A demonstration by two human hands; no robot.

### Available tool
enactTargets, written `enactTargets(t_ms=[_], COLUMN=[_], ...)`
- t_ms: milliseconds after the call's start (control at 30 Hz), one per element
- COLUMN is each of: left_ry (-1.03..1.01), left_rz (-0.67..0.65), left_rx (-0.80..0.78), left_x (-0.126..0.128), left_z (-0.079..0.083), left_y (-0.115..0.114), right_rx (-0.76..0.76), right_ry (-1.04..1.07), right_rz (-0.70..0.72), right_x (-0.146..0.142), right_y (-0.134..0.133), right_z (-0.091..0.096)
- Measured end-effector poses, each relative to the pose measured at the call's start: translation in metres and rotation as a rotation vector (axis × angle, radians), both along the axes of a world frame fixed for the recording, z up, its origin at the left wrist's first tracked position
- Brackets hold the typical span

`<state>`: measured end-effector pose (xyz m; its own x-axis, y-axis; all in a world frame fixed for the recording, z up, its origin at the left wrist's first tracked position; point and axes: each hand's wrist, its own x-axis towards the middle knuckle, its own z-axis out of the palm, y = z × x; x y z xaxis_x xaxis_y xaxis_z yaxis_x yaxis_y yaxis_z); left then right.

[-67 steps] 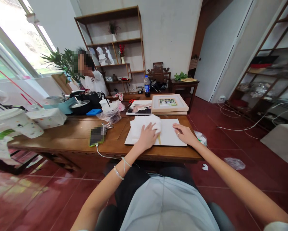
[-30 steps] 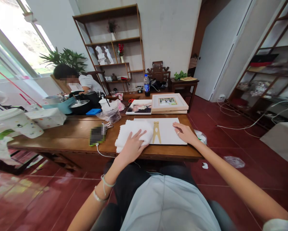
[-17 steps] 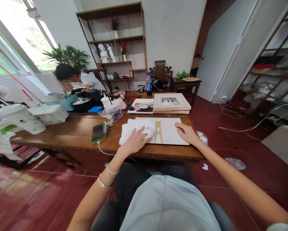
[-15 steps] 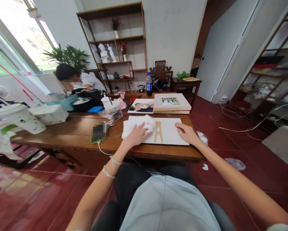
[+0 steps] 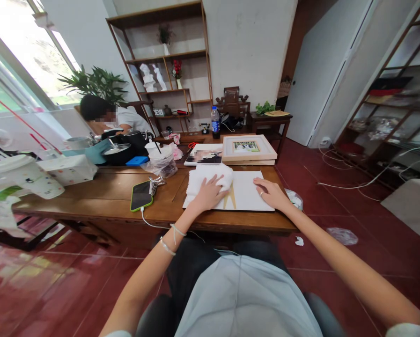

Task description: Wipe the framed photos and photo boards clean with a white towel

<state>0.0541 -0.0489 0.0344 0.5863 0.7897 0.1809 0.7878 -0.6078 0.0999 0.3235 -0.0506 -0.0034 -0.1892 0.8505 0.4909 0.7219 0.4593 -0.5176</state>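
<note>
My left hand [image 5: 210,193] lies with spread fingers on a folded white cloth [image 5: 197,180], pressing it onto a white board [image 5: 254,189]. Part of a gold, A-shaped figure [image 5: 230,200] shows on the board's surface; its upper end is hidden by the cloth and my fingers. At the board's right edge rests my right hand [image 5: 270,192], fingers extended flat and a ring on one of them, with nothing held. The board sits at the front edge of the wooden table [image 5: 107,187].
Behind the board lie stacked picture frames [image 5: 249,149], a photo panel [image 5: 204,155] and a blue-capped bottle [image 5: 215,122]. A charging phone [image 5: 142,195] lies to the left. Cups, a tissue pack [image 5: 67,168] and pots crowd the left side, where another person [image 5: 125,119] sits.
My left hand and the white cloth have moved right across the board, covering the gold figure's upper part. My right hand stays at the right edge. The view has shifted slightly.
</note>
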Motion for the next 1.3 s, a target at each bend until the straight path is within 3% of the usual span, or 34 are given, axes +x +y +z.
enactTargets(t_ms=[167,300,433,733,900,1100,1300], left_ry=[-0.019,-0.009,-0.009,0.01,0.042,0.047,0.081], left_rz=[-0.087,-0.121,-0.109,-0.021,0.041,0.082,-0.028], left_rx=[-0.08,-0.11,-0.113,-0.125,-0.166,-0.071,0.037], left_x=[0.001,-0.001,0.004,0.025,0.036,0.05,0.059], left_z=[0.008,0.012,0.015,0.012,0.025,0.024,0.011], left_y=[-0.063,-0.088,-0.077,0.019,0.046,0.03,-0.04], right_rx=[-0.012,-0.003,-0.003,0.01,0.008,0.01,-0.001], right_ry=[0.02,-0.01,-0.024,-0.009,-0.011,-0.02,-0.017], right_rz=[0.002,-0.01,-0.015,0.004,0.007,0.005,-0.005], right_x=[-0.001,-0.001,-0.001,0.001,0.001,0.001,-0.001], right_y=[-0.001,-0.001,0.0,0.001,0.001,0.002,-0.001], right_z=[0.002,0.001,0.0,-0.001,0.0,-0.001,0.002])
